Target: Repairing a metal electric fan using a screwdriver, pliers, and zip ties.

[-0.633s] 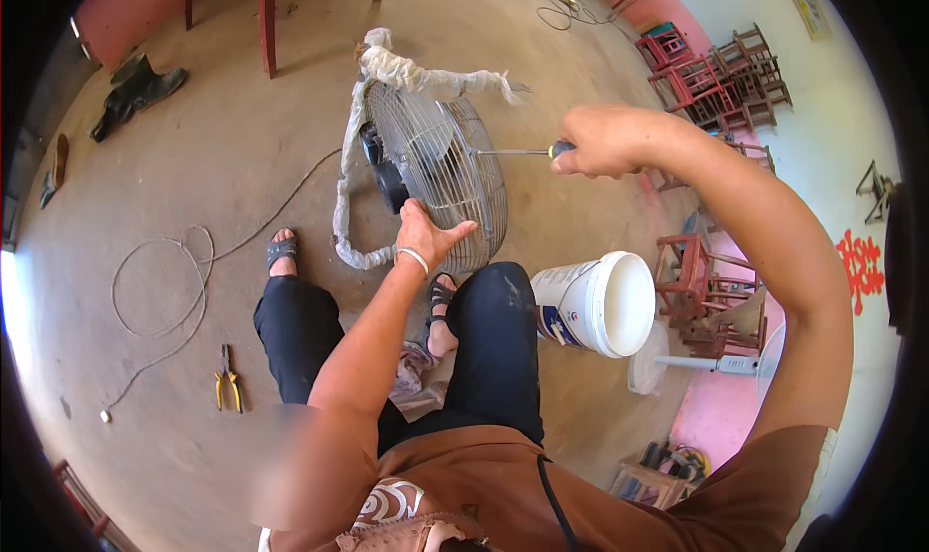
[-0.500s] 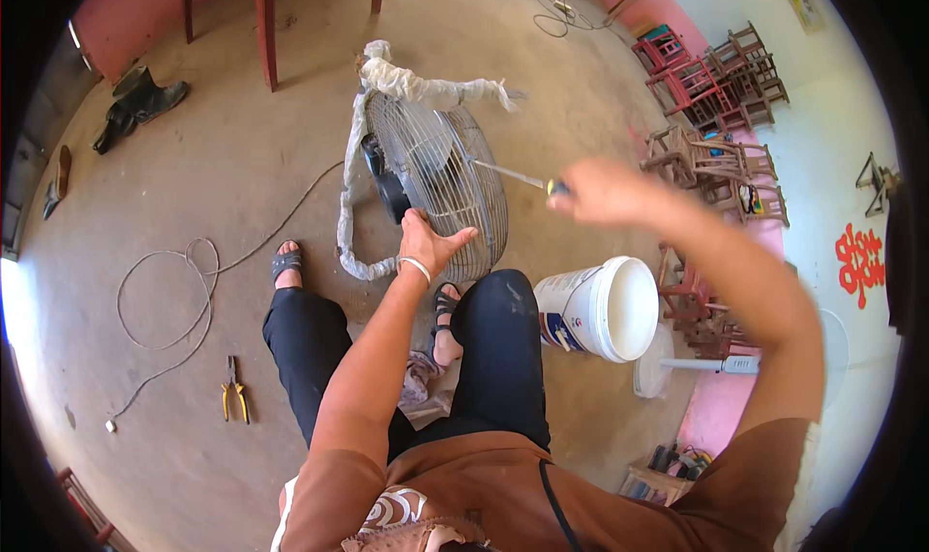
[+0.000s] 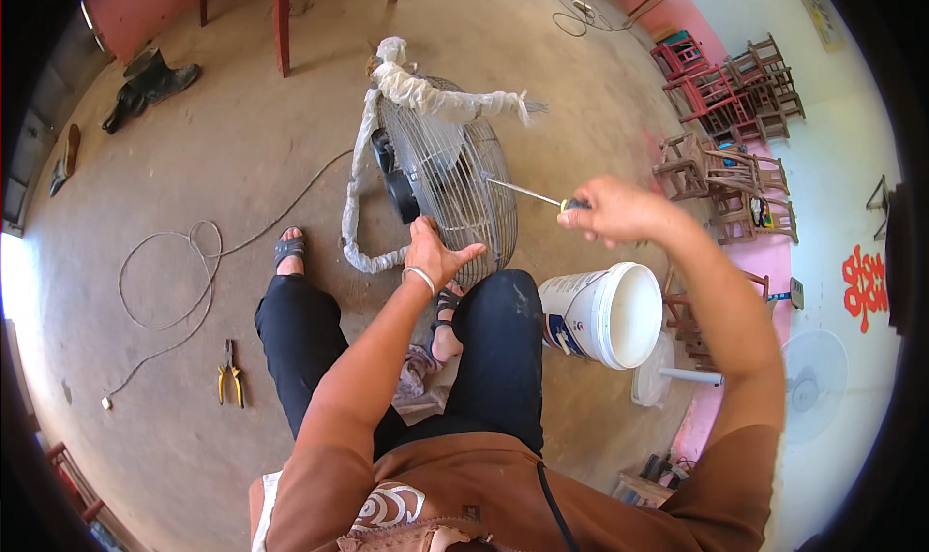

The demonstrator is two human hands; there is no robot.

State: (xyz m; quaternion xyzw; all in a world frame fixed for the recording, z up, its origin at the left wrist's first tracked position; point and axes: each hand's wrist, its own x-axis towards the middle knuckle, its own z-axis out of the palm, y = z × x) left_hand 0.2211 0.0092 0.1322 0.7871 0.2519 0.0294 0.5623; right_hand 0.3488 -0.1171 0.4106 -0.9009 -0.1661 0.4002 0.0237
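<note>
An electric fan [image 3: 455, 179] with a grey wire cage and a black motor housing stands on the floor in front of my knees. Its tube frame [image 3: 358, 184] is wrapped in whitish plastic. My left hand [image 3: 437, 254] holds the near lower side of the cage, thumb spread toward the right and fingertips by the motor side. In my right hand [image 3: 619, 211] is a screwdriver [image 3: 527, 192] with a yellow and black handle, my fingers closed round it. Its long shaft points left, and the tip meets the rim band of the cage.
A white bucket [image 3: 634, 315] stands right of my knee. Yellow-handled pliers [image 3: 230, 373] and a looped cord [image 3: 208, 291] lie at left. Dark boots [image 3: 150, 83] stand farther off. Stacked wooden stools [image 3: 716, 170] line the right wall, and a crumpled cloth [image 3: 416, 373] lies between my feet.
My right hand, smeared by motion before, now shows sharply with the screwdriver's handle turned in it; the tip stays at the cage rim. My left hand keeps its place on the fan. The view has shifted slightly.
</note>
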